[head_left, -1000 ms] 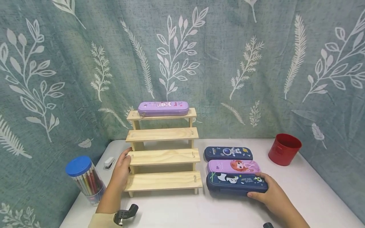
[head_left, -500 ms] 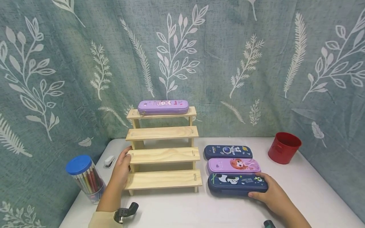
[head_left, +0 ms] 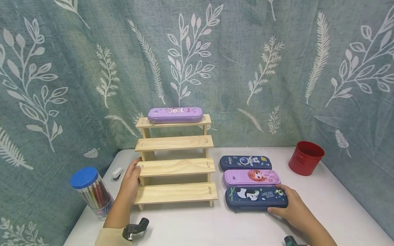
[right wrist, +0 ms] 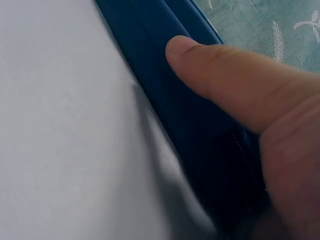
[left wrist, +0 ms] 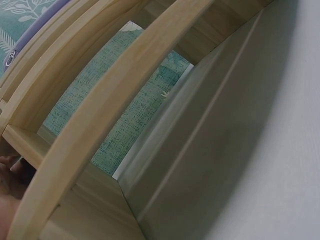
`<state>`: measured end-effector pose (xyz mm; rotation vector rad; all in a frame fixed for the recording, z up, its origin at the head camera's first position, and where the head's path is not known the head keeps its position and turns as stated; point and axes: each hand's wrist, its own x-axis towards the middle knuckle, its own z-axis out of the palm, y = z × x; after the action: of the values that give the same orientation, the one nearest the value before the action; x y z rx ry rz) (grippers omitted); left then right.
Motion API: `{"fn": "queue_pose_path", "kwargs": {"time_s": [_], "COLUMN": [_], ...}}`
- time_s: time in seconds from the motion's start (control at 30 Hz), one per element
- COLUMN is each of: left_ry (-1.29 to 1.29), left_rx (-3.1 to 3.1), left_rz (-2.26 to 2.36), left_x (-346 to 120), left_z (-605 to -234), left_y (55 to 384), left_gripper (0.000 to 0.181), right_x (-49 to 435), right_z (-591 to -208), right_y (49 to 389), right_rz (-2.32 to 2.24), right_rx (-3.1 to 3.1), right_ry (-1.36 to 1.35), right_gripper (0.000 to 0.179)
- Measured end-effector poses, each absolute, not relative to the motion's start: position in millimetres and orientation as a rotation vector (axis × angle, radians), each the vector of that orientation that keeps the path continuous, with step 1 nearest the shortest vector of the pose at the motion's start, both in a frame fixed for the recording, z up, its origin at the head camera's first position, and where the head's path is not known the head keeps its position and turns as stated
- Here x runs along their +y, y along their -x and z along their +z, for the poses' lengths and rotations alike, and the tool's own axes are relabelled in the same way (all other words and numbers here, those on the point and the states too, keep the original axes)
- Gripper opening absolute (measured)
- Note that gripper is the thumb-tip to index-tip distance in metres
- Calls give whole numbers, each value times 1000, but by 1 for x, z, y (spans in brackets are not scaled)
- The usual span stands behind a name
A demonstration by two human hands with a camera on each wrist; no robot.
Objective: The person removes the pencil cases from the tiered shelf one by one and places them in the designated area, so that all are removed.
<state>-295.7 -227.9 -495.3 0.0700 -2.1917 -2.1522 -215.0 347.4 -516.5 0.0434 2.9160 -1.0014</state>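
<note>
My right hand [head_left: 292, 206] grips the right end of a dark blue pencil case [head_left: 261, 199] with a panda on its lid. In the right wrist view my thumb [right wrist: 215, 67] presses along the zipped side of that case. Behind it lie a pink pencil case [head_left: 238, 178] with a red-haired girl and a navy pencil case [head_left: 229, 163] with an astronaut. My left hand [head_left: 130, 182] holds the left side of a four-tier wooden shelf [head_left: 175, 167], its fingers partly hidden behind the side panel. A purple pencil case [head_left: 175, 115] sits on the top tier.
A clear tub of pencils [head_left: 95, 194] with a blue lid stands left of my left forearm. Near it lies a small white stapler [head_left: 117, 174]. The red bucket [head_left: 304, 159] is at the back right, before a green leaf-patterned curtain [head_left: 227, 78].
In my right hand the panda pencil case has shifted slightly right and straightened in front of the pink one. The left hand keeps its hold on the shelf; the head view has tilted slightly.
</note>
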Motion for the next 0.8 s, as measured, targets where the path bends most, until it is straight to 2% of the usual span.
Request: {"fn": "queue_pose_path", "kwargs": {"time_s": [0.47,0.6,0.8], "left_ry": [-91,-70,-71], "left_rx": [-2186,-2177,-2203], "left_rz": [-2146,-2154,-2142], "left_x": [-229,-228,-228], "left_z": [-496,-495,-494], "left_y": [295,295,297], "left_gripper": [52,53,53], "right_x": [344,343,327], "right_z": [-513,-503,-475], "right_y": [213,213,216], "right_rz": [-952,-932,-848], "right_rx": [2879,2842,3005], "right_ry": [3,-70,-30], "right_gripper": [123,127,115]}}
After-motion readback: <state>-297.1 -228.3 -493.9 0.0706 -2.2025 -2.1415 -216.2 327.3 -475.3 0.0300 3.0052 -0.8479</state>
